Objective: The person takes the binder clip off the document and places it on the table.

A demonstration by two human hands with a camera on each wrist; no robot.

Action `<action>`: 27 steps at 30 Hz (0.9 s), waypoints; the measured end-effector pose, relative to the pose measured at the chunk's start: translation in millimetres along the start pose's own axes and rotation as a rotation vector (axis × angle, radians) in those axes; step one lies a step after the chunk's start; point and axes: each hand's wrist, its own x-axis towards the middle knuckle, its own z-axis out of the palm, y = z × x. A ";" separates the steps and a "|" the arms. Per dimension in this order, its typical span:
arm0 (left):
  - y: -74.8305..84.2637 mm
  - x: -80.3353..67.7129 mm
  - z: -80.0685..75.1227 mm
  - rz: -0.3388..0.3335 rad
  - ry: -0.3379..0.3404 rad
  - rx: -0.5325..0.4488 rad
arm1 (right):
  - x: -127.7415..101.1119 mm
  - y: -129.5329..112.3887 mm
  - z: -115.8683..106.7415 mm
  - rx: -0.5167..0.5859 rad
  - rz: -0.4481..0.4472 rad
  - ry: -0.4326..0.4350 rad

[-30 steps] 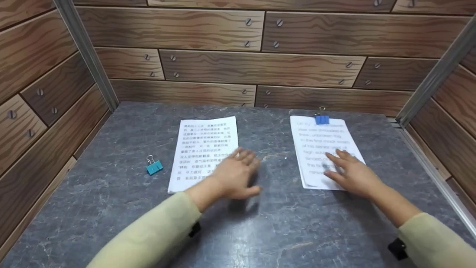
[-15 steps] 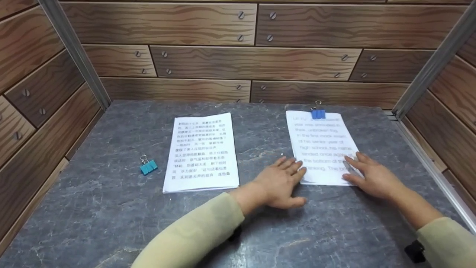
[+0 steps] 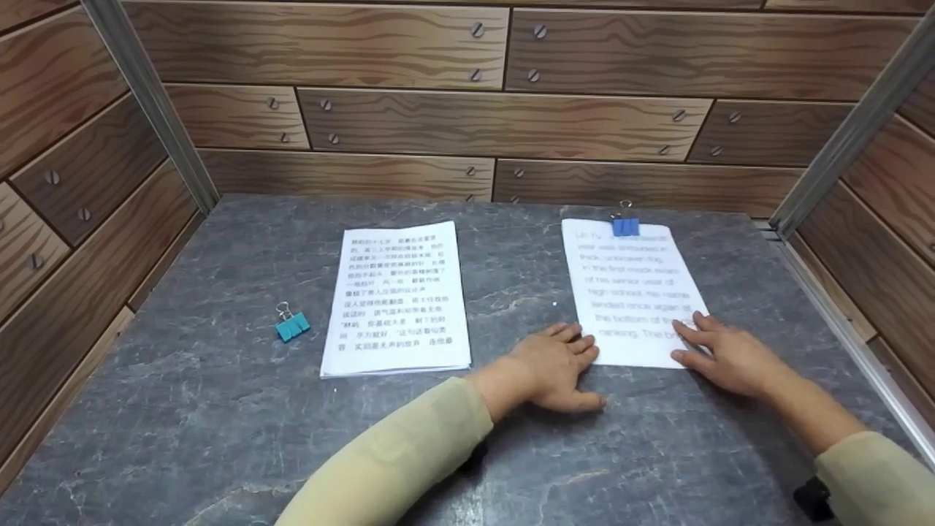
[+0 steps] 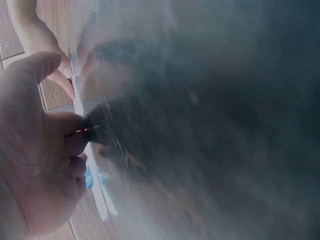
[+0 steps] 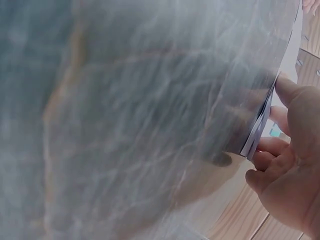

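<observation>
A stack of white printed sheets [image 3: 628,285] lies on the table at the right, with a blue binder clip [image 3: 625,226] on its far edge. The fingertips of my left hand [image 3: 551,369] touch the stack's lower left edge, fingers extended and thumb spread. At the lower right edge, my right hand [image 3: 738,359] touches the sheets with its thumb and fingers. Both wrist views show the stack edge-on: the sheets [image 4: 102,205] are by the left fingers, and the slightly parted sheets [image 5: 257,132] are by the right fingers.
Another stack of printed sheets [image 3: 398,299], unclipped, lies left of centre. A teal binder clip [image 3: 293,326] rests to its left. The grey marbled table [image 3: 219,438] is bounded by wood-patterned panels [image 3: 409,124] at the back and sides.
My left hand has moved right, from over the left stack to the right stack's left edge. My right hand has shifted from over the sheets to their right edge.
</observation>
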 end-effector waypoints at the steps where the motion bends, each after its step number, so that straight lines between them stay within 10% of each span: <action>1: 0.0 -1.2 -0.1 0.003 0.000 0.004 | -0.8 -1.6 0.4 0.000 -0.002 0.002; 27: -13.0 -89.9 19.0 0.109 0.065 0.090 | -20.3 -83.8 18.3 -0.028 -0.070 0.058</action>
